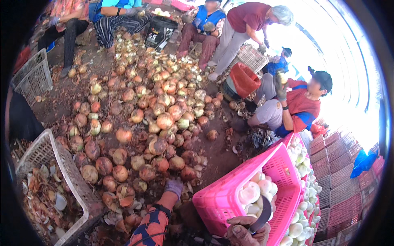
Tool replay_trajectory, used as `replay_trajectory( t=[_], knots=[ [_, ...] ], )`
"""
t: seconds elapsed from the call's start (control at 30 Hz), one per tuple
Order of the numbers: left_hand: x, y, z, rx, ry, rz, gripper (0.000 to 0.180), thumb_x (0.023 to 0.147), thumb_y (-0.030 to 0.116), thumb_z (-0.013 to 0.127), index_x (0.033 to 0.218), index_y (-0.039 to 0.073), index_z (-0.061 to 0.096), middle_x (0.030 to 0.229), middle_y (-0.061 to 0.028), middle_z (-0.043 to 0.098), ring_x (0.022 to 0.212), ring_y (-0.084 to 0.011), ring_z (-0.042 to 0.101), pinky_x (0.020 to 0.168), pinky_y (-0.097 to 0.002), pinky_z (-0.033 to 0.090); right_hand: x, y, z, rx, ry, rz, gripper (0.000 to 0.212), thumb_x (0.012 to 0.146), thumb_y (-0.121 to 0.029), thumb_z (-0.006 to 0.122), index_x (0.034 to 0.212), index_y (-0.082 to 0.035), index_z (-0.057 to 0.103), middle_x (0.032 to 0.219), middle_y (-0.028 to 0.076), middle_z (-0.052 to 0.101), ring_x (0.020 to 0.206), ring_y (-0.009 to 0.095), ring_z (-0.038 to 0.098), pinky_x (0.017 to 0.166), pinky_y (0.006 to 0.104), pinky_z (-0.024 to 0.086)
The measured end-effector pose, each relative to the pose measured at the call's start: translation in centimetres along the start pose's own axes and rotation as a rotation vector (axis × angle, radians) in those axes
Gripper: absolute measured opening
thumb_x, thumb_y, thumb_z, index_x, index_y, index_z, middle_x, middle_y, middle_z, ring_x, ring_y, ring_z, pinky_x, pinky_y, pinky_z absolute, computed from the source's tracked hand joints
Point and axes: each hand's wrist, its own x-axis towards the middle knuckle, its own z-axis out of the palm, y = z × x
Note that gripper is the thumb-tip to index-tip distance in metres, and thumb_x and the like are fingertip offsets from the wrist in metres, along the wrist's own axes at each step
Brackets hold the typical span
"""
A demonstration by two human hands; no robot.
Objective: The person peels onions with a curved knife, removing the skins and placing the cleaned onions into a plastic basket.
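Right hand (248, 230) nearest: fingers wrapped on the curved knife (266, 213), blade in front of the pink crate (217, 192) of peeled onions (264, 186). I'd park that edge clear of the other arm. Left hand (174, 187), purple glove, at the near edge of the pile; can't tell if its fingers are spread or pinching. Unpeeled onion (188, 173) sits just beyond them. I'd palm one firmly, end exposed, then bring onion to blade. Onion pile (165, 121) stretches out behind.
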Motion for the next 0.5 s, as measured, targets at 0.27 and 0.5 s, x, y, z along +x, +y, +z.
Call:
replay_trajectory(
  t=[0.27, 0.5],
  knots=[
    [-3.2, -0.2, 3.4, 0.036, 0.369, -0.022, 0.053, 0.088, 0.033, 0.068, 0.138, 0.016, 0.058, 0.152, -0.0175, 0.051, 0.131, -0.0401, 0.058, 0.099, -0.0577, 0.05, -1.8, 2.4, 1.0, 0.023, -0.086, 0.232, 0.028, 0.101, -0.021, 0.067, 0.118, 0.001, 0.066, 0.082, 0.006, 0.067, 0.062, 0.008, 0.054, 0.057, 0.0228, 0.043],
    [-9.2, -7.9, 2.2, -1.043, -0.181, -0.262, 0.092, 0.058, 0.042, 0.094, 0.137, 0.009, 0.061, 0.127, -0.0158, 0.07, 0.116, -0.0317, 0.067, 0.1, -0.0423, 0.054, -5.0, 2.4, 4.4, 0.074, -0.22, 0.468, 0.028, 0.101, -0.021, 0.068, 0.119, 0.001, 0.067, 0.086, 0.006, 0.068, 0.067, 0.008, 0.056, 0.061, 0.0219, 0.043]
  ],
)
